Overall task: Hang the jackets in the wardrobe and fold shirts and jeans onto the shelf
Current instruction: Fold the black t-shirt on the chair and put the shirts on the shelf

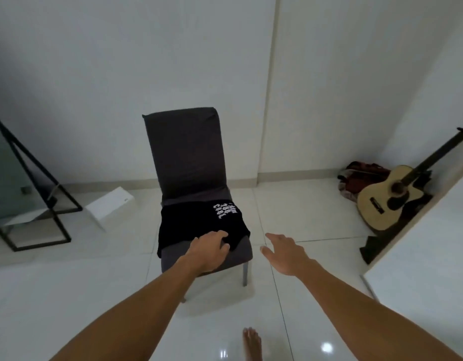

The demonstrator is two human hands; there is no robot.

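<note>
Bare foot [252,343] cut off, left hand [208,252] fingers grasping black shirt [199,225], right hand [285,254] fingers released.

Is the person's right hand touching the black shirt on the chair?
No: the right hand hangs open beside the chair, while the left hand rests on the black shirt.

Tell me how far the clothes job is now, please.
Done: nothing in this view shows finished work; no wardrobe or shelf is visible. In hand: the left hand takes a grip on the black shirt lying on the chair; the right hand reaches in open, holding nothing. Left: fold this shirt and put it on the shelf.
</note>
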